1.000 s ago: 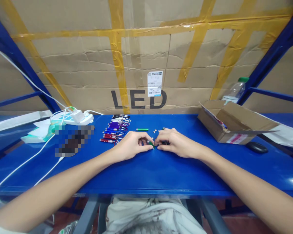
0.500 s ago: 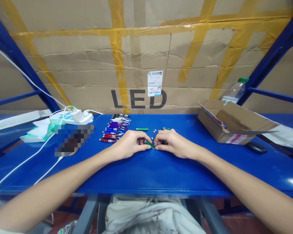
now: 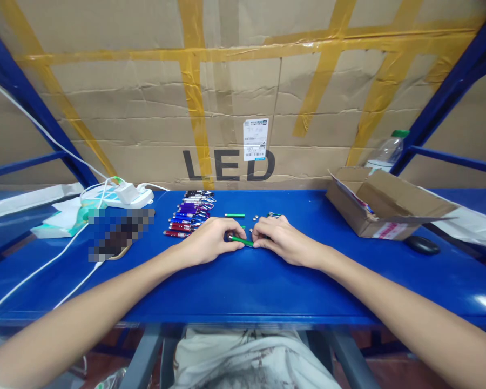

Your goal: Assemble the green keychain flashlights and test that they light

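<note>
My left hand (image 3: 210, 240) pinches a slim green metal penlight tube (image 3: 241, 241), which lies almost level just over the blue table. At the tube's right end, the closed fingertips of my right hand (image 3: 281, 236) meet it; whatever else they cover is hidden. Beyond the hands lies a second green tube (image 3: 235, 215), with a few small silver button cells (image 3: 255, 219) to its right. A green piece with a metal clip (image 3: 274, 214) shows partly behind my right hand. Left of the hands, keychain penlights (image 3: 186, 220) in red, blue, purple, silver and black lie in a column.
An open cardboard box (image 3: 389, 208) stands at the right, beside a black computer mouse (image 3: 422, 245) and a plastic bottle (image 3: 386, 151). On the left are a pixelated phone (image 3: 121, 237) on a white cable, a power strip (image 3: 135, 199) and a tissue pack (image 3: 65, 219). Taped cardboard backs the table.
The green tube in my left hand has swung from a slanted pose to nearly level, showing more of its length. Both hands stay close together.
</note>
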{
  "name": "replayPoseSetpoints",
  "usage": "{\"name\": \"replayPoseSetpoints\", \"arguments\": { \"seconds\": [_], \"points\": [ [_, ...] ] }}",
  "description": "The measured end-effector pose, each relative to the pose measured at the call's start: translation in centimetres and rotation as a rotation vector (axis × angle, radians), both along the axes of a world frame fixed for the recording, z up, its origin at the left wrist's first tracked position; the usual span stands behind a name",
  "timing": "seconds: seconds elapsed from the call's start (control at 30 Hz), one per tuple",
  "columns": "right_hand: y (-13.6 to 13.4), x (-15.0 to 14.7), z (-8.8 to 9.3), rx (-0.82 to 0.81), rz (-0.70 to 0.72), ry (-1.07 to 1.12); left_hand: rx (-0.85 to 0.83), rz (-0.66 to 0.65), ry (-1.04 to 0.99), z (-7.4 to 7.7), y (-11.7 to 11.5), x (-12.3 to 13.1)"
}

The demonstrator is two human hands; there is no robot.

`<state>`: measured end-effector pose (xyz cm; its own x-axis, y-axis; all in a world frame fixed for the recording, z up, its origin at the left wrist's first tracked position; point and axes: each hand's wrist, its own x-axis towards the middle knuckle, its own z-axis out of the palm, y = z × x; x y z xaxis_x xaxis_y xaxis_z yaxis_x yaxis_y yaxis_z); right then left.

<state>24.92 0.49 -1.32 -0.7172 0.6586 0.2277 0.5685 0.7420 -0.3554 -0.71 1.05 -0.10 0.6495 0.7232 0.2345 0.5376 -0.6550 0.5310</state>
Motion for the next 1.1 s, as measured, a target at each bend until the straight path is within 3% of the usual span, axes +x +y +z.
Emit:
{"name": "replayPoseSetpoints", "arguments": {
  "seconds": [0.4, 0.67, 0.83, 1.1],
  "points": [
    [0.0, -0.1, -0.1, 0.004, 0.000, 0.055, 0.061, -0.053, 0.010, -0.2, 0.2, -0.1],
    [0.0, -0.4, 0.5, -0.077, -0.064, 0.332, -0.280, -0.066, -0.292, -0.6, 0.4, 0.3],
    [0.1, -0.4, 1.0, -0.062, -0.124, 0.455, -0.346, -0.066, -0.390, -0.6, -0.5, 0.9],
    [1.2, 0.9, 0.9, 0.156, -0.313, 0.155, -0.169, -0.023, -0.385, 0.4, -1.4, 1.0]
  ]
}}
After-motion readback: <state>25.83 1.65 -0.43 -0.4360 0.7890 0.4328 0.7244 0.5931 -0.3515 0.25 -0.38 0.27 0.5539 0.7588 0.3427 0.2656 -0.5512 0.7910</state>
